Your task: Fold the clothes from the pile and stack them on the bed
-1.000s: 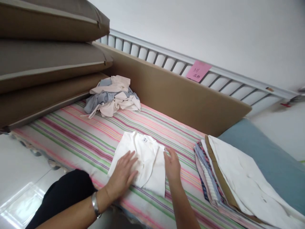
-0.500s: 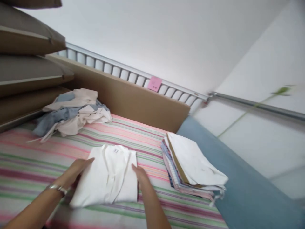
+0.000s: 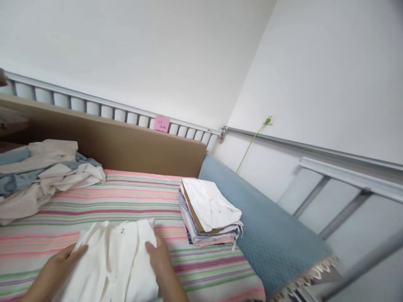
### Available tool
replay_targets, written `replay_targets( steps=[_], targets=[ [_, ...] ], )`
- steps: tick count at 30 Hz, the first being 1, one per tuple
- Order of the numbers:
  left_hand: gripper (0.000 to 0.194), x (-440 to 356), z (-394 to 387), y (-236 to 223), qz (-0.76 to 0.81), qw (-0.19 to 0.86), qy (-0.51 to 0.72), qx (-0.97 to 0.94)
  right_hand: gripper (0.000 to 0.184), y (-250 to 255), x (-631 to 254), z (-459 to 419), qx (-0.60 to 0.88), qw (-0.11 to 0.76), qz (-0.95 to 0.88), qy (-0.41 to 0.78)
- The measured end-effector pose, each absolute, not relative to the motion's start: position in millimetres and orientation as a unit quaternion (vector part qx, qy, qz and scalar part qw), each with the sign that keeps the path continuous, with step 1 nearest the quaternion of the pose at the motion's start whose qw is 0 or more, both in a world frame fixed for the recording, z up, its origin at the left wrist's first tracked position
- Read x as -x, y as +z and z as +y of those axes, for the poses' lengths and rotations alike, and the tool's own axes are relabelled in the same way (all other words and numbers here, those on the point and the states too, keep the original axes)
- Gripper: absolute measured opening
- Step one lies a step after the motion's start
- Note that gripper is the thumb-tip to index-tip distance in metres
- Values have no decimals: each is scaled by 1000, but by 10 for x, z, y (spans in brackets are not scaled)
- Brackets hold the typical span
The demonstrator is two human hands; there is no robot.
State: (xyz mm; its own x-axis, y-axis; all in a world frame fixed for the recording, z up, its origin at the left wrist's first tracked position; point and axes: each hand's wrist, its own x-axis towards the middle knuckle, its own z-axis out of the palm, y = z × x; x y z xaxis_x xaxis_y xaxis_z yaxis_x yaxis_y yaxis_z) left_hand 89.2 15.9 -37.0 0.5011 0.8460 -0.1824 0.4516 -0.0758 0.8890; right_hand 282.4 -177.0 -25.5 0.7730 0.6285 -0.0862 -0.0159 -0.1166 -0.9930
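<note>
A folded white shirt (image 3: 121, 264) with a small label at its neck is between my two hands, its lower part cut off by the picture's edge. My left hand (image 3: 64, 260) grips its left edge, thumb on top and the other fingers mostly hidden beneath. At the right edge my right hand (image 3: 159, 253) pinches the cloth the same way. The shirt's front sags in soft creases. To its right, a stack of folded clothes (image 3: 210, 207) has a white garment on top.
A loose heap of cream and blue clothes (image 3: 47, 167) lies at the left on the striped sheet (image 3: 132, 193). Behind stand a brown board (image 3: 138, 153) and a white radiator (image 3: 113, 113) with a pink note (image 3: 162, 123). A blue fringed cover (image 3: 267, 226) runs along the right.
My view has swung to the right. Both hands still hold the shirt, which has come nearer to me and shows more creases than before.
</note>
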Motion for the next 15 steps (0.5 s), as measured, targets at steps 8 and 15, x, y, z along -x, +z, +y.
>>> replay_targets(
  steps=[8,15],
  targets=[
    [42,-1695,-786,312,302,645,210,-670,41,505,-3244,-2997,699,666,-194,174],
    [37,-2855,-903,1045,194,586,208,-759,43,1066,-3806,-3423,685,705,-162,82]
  ],
)
